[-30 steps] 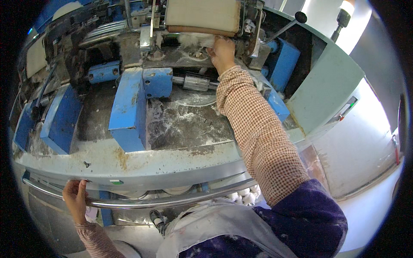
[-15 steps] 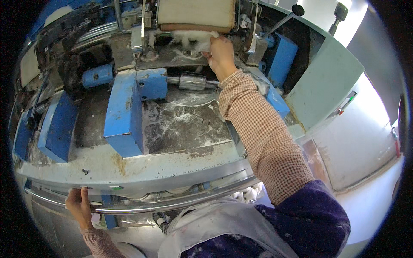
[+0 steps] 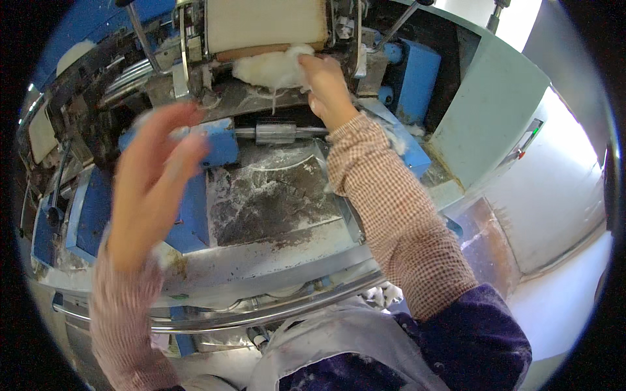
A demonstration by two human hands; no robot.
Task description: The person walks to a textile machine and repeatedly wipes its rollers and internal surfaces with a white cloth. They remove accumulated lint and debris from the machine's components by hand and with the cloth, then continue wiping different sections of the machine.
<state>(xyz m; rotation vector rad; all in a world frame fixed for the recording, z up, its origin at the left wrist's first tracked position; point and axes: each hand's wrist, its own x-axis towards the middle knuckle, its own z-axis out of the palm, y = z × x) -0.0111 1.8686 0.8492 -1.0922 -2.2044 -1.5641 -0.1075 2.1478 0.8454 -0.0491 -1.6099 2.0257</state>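
The fluff is lying just below the panel, along its brown lower edge. It is looking white and soft, with a faint creamy tint, fuzzy borders and a long, lumpy body; its right end is bunching upward over that edge, and a thin wisp is dangling from its underside. The right hand is pinching that right end, thumb and fingers closing on it below the panel's right corner. The left hand, blurred, is hovering lower and left of the panel, thumb and fingers standing apart and holding nothing. Beneath the panel, a metal roller is sitting above a plate that is bearing white dust. A blue block is standing right of the panel; a curved rail is running well below it.
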